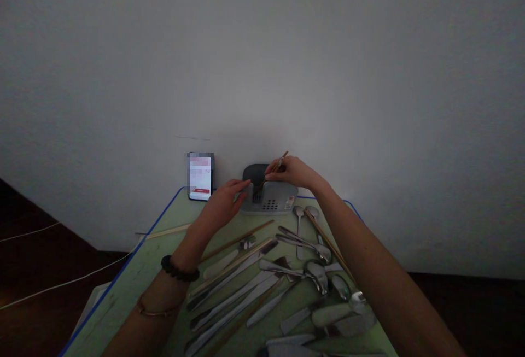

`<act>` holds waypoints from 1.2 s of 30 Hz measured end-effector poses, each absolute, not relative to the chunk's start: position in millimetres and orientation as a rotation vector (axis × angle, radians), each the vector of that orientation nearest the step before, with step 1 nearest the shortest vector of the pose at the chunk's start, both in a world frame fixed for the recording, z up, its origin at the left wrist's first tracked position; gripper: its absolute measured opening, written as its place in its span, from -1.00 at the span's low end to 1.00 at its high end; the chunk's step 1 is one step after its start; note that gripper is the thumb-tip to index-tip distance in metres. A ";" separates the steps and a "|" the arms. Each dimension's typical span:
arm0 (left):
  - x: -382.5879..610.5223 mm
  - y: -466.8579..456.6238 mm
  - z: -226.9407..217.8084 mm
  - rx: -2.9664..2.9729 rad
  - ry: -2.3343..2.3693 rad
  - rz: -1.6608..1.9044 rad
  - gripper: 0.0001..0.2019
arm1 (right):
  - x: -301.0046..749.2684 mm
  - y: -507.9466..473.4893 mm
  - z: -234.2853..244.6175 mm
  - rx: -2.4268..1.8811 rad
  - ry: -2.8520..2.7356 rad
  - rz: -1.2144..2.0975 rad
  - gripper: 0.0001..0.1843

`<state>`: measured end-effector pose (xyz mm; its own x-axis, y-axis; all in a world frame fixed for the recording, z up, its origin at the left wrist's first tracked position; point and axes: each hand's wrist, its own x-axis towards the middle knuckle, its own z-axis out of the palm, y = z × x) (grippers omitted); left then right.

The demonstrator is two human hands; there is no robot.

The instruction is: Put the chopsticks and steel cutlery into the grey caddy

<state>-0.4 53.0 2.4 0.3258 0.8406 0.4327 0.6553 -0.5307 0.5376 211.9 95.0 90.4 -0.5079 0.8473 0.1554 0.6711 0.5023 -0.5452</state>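
Observation:
A grey cutlery holder (pixel 281 191) with a perforated front and a dark back part stands against the wall at the table's far edge. My right hand (pixel 295 172) pinches a thin wooden chopstick (pixel 285 154) over it. The chopstick tilts, its upper end poking out above my fingers and its lower end reaching down toward the holder's middle gap. At the holder's left side, my left hand (pixel 223 204) has its fingers stretched out, fingertips at the rim. Below lie loose spoons (pixel 315 275), table knives (pixel 233 297) and more chopsticks (pixel 240 239).
A phone (pixel 200 179) with a lit screen leans upright on the wall, left of the holder. The pale green table (pixel 135 275) has a blue edge. A white cable (pixel 82 277) runs at the left. Cutlery spreads across the table's front, between my forearms.

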 end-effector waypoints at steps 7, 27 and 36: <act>0.0 53.2 1.8 2.326 1.352 1.021 -0.61 | 211.3 84.3 120.3 -1.222 -2.041 0.294 -0.60; 0.9 53.7 -0.6 2.288 1.334 1.016 -0.59 | 217.8 113.1 72.7 -1.428 -2.180 0.237 -0.86; 1.2 54.2 -3.6 2.268 1.321 1.026 -0.55 | 216.0 116.6 78.7 -1.498 -2.000 0.122 -0.70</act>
